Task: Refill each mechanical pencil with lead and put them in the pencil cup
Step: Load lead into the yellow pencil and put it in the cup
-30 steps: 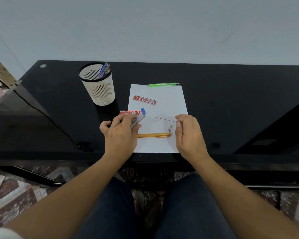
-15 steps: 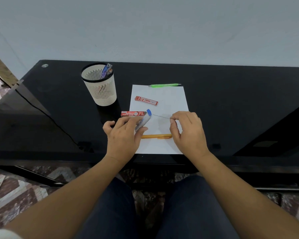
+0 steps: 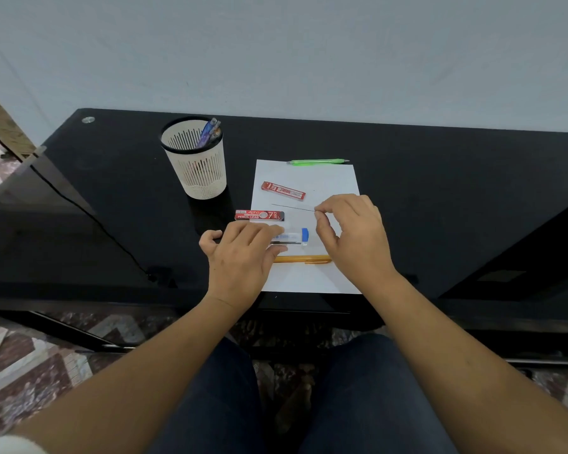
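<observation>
Pinching one lead (image 3: 292, 207), the right hand (image 3: 351, 237) sits at 3 o'clock of the left hand (image 3: 243, 257) gripping the clear lead case (image 3: 291, 236), and while purple pencils (image 3: 209, 134) already stand in the pencil cup (image 3: 194, 172) at 11 o'clock, the orange pencil (image 3: 300, 258) and, at 12 o'clock, the green pencil (image 3: 317, 162) seemingly await refilling.

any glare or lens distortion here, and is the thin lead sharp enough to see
Head view: soft, even light; the glossy black table mirrors the white slotted pencil cup without harsh glare; wide-angle stretch swells the near forearms; the thin grey lead pinched by the right hand is faint but visible.
</observation>
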{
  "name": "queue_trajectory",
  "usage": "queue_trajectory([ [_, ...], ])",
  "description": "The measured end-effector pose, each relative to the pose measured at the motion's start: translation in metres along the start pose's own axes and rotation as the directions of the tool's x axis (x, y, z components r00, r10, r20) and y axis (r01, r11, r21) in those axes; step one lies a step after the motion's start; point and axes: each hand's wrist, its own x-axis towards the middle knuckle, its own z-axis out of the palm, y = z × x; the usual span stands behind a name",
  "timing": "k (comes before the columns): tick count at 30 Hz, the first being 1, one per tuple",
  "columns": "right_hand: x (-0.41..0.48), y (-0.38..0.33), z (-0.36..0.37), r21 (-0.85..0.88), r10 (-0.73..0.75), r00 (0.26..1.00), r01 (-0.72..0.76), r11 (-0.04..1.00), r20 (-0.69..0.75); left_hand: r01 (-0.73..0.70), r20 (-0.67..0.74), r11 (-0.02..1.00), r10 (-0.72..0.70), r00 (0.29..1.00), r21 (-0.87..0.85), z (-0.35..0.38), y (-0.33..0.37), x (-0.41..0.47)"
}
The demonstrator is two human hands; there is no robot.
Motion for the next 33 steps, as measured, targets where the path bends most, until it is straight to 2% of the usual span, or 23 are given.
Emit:
queue_trajectory([
  [7,0.006,-0.002,0.005,-0.083,-0.044,0.993,0.053,0.995,0.107,-0.041,-0.005,0.998,0.040,0.999,-0.054,-0.001,0.000,0.000],
  [17,0.000,-0.001,0.015,-0.046,-0.017,0.986,0.025,0.999,0.169,-0.077,-0.033,0.993,0.075,0.997,-0.084,0.002,-0.003,-0.001],
  [24,-0.004,-0.003,0.015,-0.009,-0.004,0.990,0.005,1.000,0.138,-0.022,0.016,0.996,0.024,1.000,-0.091,0.000,-0.001,0.000],
  [33,-0.022,0.015,0.003,-0.061,0.037,0.993,-0.030,0.998,0.112,0.198,0.099,0.980,-0.195,0.976,-0.023,0.003,-0.002,0.003],
])
